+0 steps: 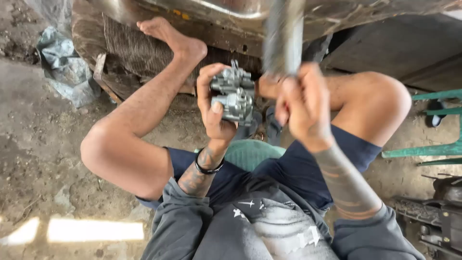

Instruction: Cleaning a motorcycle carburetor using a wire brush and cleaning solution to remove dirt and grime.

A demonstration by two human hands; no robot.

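Both of my hands are up in front of me. My left hand (214, 108) is wrapped around a grey metal carburetor-like part (234, 97), thumb across its lower face, holding it just left of centre. At about two o'clock from that part, my right hand (303, 108) is clenched around a blurred grey rod (284, 36) rising toward twelve o'clock. Below both, at six o'clock, sits a green stool (250, 153) between my bare legs.

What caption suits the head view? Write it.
Seated person's left hand holds a grey metal carburetor; right hand grips a blurred rod.
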